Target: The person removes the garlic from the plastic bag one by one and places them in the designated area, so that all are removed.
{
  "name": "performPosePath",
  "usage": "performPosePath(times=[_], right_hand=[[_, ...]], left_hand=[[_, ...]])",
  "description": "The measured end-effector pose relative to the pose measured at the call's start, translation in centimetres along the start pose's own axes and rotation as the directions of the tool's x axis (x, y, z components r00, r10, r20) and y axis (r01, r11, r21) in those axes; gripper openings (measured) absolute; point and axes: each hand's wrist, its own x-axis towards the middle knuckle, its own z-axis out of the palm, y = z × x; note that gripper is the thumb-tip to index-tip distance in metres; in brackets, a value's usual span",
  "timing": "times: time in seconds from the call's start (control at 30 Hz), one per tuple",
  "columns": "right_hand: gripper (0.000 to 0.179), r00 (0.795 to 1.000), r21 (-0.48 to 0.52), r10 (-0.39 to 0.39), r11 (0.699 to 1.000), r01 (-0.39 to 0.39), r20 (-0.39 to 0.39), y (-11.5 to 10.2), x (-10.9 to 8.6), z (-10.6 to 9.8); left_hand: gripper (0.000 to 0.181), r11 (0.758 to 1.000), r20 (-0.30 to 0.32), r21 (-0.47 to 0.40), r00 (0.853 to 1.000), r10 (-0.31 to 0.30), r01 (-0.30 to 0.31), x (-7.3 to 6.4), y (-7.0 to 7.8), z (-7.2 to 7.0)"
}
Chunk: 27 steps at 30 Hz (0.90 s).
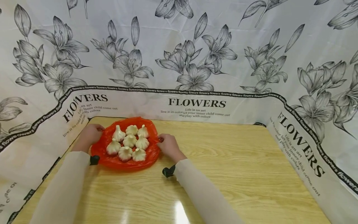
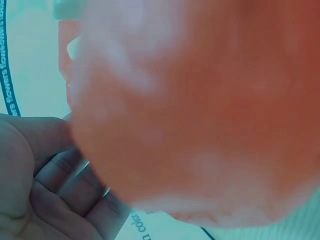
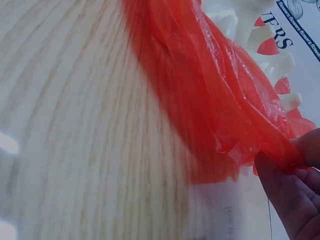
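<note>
A red plastic bag [image 1: 126,166] lies spread wide at the left of the table, with several white garlic bulbs [image 1: 130,141] grouped on it. At its left edge my left hand [image 1: 91,135] pinches the plastic; in the left wrist view the bag [image 2: 200,115] covers most of the picture and hides the fingertips. On the opposite side my right hand [image 1: 169,146] grips the right edge. Thumb and finger of the right hand [image 3: 295,185] pinch a fold of the bag [image 3: 200,85] in the right wrist view, with garlic bulbs [image 3: 275,65] partly showing behind it.
The wood-grain table [image 1: 223,155] extends to the right and front. Around its back and sides hangs a white cloth [image 1: 193,107] printed with flowers and lettering. Dark wrist straps [image 1: 168,171] show near both sleeves.
</note>
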Motion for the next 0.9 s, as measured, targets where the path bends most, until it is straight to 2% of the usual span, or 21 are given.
performPosePath(times=[0.23, 0.37, 0.63, 0.9], right_hand=[[0.025, 1.000, 0.020, 0.016, 1.000, -0.016, 0.006, 0.5, -0.1, -1.5], [0.024, 1.000, -0.001, 0.012, 1.000, -0.012, -0.012, 1.0, -0.2, -2.3], [0.024, 0.999, 0.009, 0.026, 1.000, -0.026, -0.033, 2.2, -0.5, -3.8], [0.023, 0.997, -0.032, 0.023, 0.999, -0.025, -0.067, 3.5, -1.1, -5.2]], left_hand=[[0.031, 0.999, 0.004, -0.009, 0.999, 0.040, -0.040, 0.2, 1.3, 0.2], [0.030, 0.998, 0.003, -0.016, 0.998, 0.063, -0.063, 0.2, 2.3, 0.5], [0.029, 0.995, 0.002, -0.028, 0.996, 0.092, -0.091, 0.5, 3.6, 1.4], [0.030, 0.991, 0.041, -0.099, 0.995, 0.090, -0.086, 0.8, 4.9, 2.3]])
